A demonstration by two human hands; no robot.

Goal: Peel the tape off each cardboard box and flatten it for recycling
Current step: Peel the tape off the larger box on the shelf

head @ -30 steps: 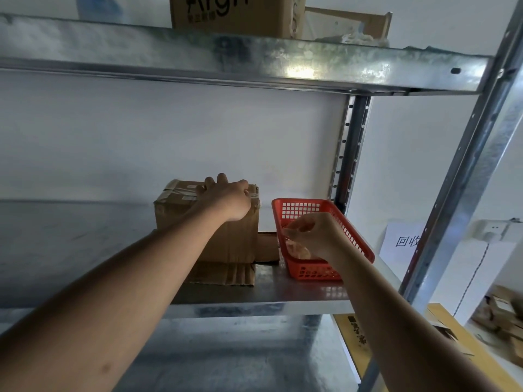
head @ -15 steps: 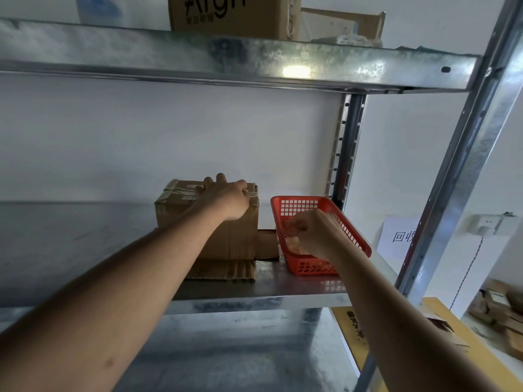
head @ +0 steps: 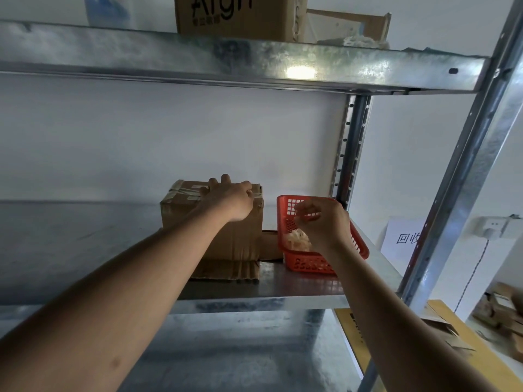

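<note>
A taped brown cardboard box [head: 232,239] stands on the metal shelf [head: 297,287], on top of a flattened piece of cardboard [head: 226,271]. My left hand [head: 229,199] lies over the box's top near edge, fingers bent onto the taped top and thumb at the right corner. To the right is a red plastic basket [head: 359,247] with a crumpled wad of clear tape [head: 297,240] inside. My right hand [head: 322,222] hovers over the basket with fingers loosely curled, and I see nothing held in them.
A second small brown box [head: 270,244] sits between the box and the basket. The upper shelf [head: 254,63] carries a printed carton [head: 240,15]. Shelf uprights [head: 351,148] stand at right. Flattened cardboard [head: 452,335] lies on the yellow surface below right.
My right hand has lifted from low inside the basket to just above it, leaving the tape wad behind. My left hand has stayed on the box.
</note>
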